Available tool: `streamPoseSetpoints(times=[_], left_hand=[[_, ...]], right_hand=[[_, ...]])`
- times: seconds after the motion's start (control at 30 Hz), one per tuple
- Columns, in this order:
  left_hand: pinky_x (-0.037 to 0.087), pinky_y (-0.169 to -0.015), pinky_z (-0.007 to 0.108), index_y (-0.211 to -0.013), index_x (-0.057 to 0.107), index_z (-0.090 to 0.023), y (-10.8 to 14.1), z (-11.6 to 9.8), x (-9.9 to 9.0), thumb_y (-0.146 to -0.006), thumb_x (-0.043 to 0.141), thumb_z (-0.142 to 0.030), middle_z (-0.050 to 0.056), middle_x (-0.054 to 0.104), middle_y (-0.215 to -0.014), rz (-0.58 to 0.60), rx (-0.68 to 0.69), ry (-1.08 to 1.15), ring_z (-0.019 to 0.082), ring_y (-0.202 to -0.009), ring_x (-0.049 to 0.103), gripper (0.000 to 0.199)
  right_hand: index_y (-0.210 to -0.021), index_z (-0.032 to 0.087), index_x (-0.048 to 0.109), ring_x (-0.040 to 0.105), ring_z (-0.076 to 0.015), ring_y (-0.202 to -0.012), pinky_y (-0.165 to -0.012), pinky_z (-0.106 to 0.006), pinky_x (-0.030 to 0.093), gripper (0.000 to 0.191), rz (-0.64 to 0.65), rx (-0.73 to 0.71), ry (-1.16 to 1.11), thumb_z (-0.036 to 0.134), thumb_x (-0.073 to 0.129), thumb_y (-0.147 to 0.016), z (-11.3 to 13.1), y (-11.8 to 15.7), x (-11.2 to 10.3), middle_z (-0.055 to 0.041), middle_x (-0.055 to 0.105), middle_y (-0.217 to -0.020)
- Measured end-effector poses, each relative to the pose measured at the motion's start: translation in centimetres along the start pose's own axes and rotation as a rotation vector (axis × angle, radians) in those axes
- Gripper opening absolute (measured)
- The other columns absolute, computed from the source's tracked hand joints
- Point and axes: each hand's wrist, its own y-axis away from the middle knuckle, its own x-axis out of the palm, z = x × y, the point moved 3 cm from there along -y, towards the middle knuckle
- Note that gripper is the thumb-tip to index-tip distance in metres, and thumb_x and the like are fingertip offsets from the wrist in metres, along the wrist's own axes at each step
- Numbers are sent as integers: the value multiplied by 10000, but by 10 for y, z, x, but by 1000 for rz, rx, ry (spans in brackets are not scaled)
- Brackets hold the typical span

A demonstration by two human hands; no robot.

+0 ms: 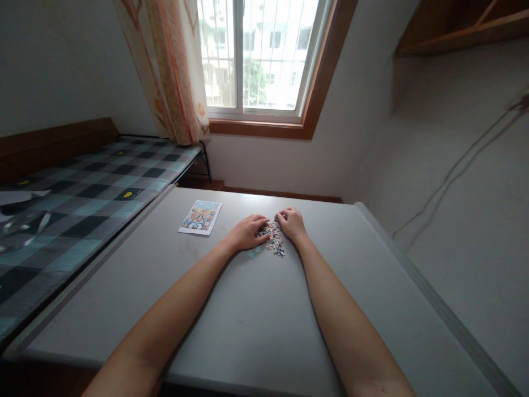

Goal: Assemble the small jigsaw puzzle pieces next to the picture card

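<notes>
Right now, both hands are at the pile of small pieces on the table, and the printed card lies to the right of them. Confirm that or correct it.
One correction: the printed card lies to the left of the hands, as the head view shows. The left hand and right hand are indeed at the pile of small pieces on the table.

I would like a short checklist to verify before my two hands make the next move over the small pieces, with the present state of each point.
1. Left hand at the pile: ok, its fingers reach over the left side.
2. Right hand at the pile: ok, at the far right side, fingers curled.
3. Small pieces away from the edges of the table: ok for those visible.
4. Pieces spread singly: not ok, most are heaped together.
5. Printed sheet uncovered: ok, flat, left of the hands.
6. Piece gripped in right fingertips: cannot tell, too small.
</notes>
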Motion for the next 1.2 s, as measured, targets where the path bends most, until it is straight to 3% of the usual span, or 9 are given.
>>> streamPoseSetpoints(times=[0.13, 0.3, 0.37, 0.5, 0.7, 0.8, 1.03, 1.13, 1.2], left_hand=[[396, -1080, 367, -1308, 546, -204, 0, -1, -1, -879, 518, -433, 92, 572, -1309, -2, 9, 9, 223, -1221, 521, 487], [200, -1181, 443, -1443, 383, -206, 0, 0, 1, -818, 527, -627, 95, 383, -1503, 82, -26, -63, 255, -1399, 327, 767], [176, -1187, 440, -1454, 363, -190, 0, 0, 2, -797, 530, -663, 105, 379, -1504, 123, -24, -70, 253, -1410, 307, 827], [203, -1182, 430, -1407, 440, -177, 0, -2, 0, -835, 519, -609, 103, 447, -1460, 105, 3, -54, 249, -1379, 364, 721], [271, -1163, 419, -1307, 555, -222, -1, -2, -1, -905, 463, -503, 72, 541, -1376, 49, 32, -36, 231, -1306, 460, 499], [326, -1132, 428, -1266, 588, -214, -2, 2, -2, -956, 362, -463, 75, 559, -1357, -30, -2, -14, 221, -1267, 498, 457], [422, -1061, 398, -1153, 639, -175, -6, 9, -30, -989, 214, -449, 88, 623, -1260, -415, -167, 199, 208, -1203, 548, 532], [430, -1046, 394, -1165, 632, -149, -8, 9, -51, -979, 205, -505, 101, 647, -1219, -400, -219, 219, 223, -1168, 574, 587], [424, -1046, 395, -1190, 623, -147, -5, 8, -60, -961, 210, -560, 102, 649, -1219, -264, -229, 205, 234, -1175, 572, 627]], right_hand=[[-818, 195, 752, 548, -231, -904, -926, -382, 410, 258, 11, -16, 46, 318, 528, -852, 2, 2, 0, -98, 652, -912], [-772, 215, 761, 554, -222, -879, -929, -373, 407, 272, 1, -56, 53, 319, 526, -860, 9, 4, -2, -88, 669, -890], [-737, 216, 759, 566, -222, -887, -928, -370, 410, 280, 14, -61, 49, 339, 538, -860, 11, 5, -3, -85, 679, -891], [-755, 211, 760, 603, -224, -932, -951, -375, 414, 302, 90, -98, -37, 365, 528, -873, 16, 10, -6, -80, 706, -937], [-1064, 171, 713, 644, -220, -1001, -917, -361, 487, 335, 89, -38, -334, 343, 502, -870, 15, 22, -16, -108, 708, -1089], [-1163, 156, 665, 620, -234, -1088, -972, -385, 468, 406, 92, -9, -332, 381, 479, -881, 16, 31, -22, -133, 668, -1186], [-1454, 179, 379, 286, -328, -1406, -1135, -494, 254, 819, 305, -207, 49, 658, 532, -807, 40, 61, -24, -169, 297, -1533], [-1502, 202, 272, 151, -351, -1448, -1157, -510, 167, 952, 347, -214, 139, 739, 525, -757, 47, 68, -18, -146, 171, -1580], [-1512, 210, 240, 122, -359, -1452, -1159, -519, 145, 970, 374, -219, 163, 770, 480, -758, 51, 68, -13, -133, 145, -1588]])
